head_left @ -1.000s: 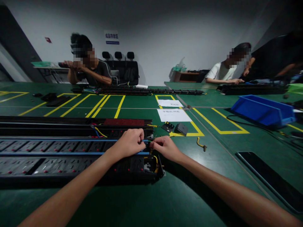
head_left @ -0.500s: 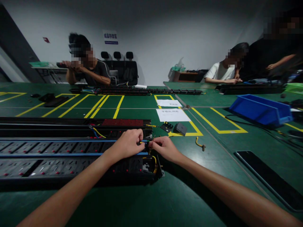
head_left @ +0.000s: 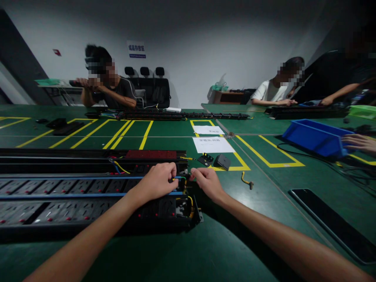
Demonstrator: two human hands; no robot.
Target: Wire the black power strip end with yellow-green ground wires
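My left hand (head_left: 160, 180) lies over the right end of a power strip with blue edges (head_left: 102, 194), its thumb and forefinger pinched on a short yellow-green wire (head_left: 183, 179). Just right of that end, my right hand (head_left: 208, 182) is closed in a pinch; whatever its fingertips hold is too small to make out. In front lies a second black power strip (head_left: 73, 209) with red lights or buttons, its end open on yellow wires (head_left: 191, 205). Behind both is another strip with a dark red section (head_left: 151, 154) and loose coloured wires (head_left: 119, 164).
Black plastic parts (head_left: 222, 161), paper labels (head_left: 213, 145) and a short yellow cable (head_left: 246, 180) lie beyond my hands. A phone (head_left: 329, 223) is at right. A co-worker's hand (head_left: 360, 143) is at the blue bin (head_left: 314, 137). Other people sit across the green table.
My right hand has drawn slightly right, away from the left, uncovering the yellow-green wire. A co-worker's hand has appeared at the blue bin. My left hand stays nearly still.
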